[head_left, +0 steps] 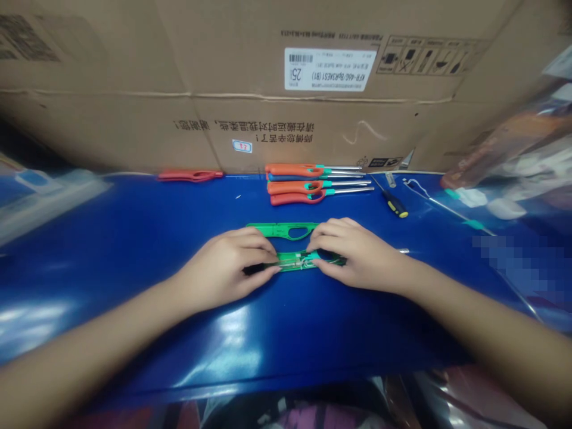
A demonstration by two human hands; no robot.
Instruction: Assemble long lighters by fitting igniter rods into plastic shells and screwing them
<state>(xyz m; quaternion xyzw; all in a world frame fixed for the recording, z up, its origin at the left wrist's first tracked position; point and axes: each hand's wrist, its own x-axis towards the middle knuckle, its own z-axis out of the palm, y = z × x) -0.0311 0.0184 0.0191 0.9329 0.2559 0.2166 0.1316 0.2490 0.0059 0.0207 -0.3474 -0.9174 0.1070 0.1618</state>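
An opened green lighter body lies on the blue table, its inner parts and a white wire showing. My left hand is closed around its left end, thumb in front and fingers behind. At the other end my right hand pinches the same lighter near its turquoise trigger part. A metal tip pokes out to the right of that hand. Just behind, a loose green half shell with an oval finger hole rests on the table, close to the fingers of both hands.
Several finished-looking lighters with metal rods lie in a stack at the back. A red shell is left of them, a screwdriver right. A large cardboard box walls off the back. Plastic bags stand at the right.
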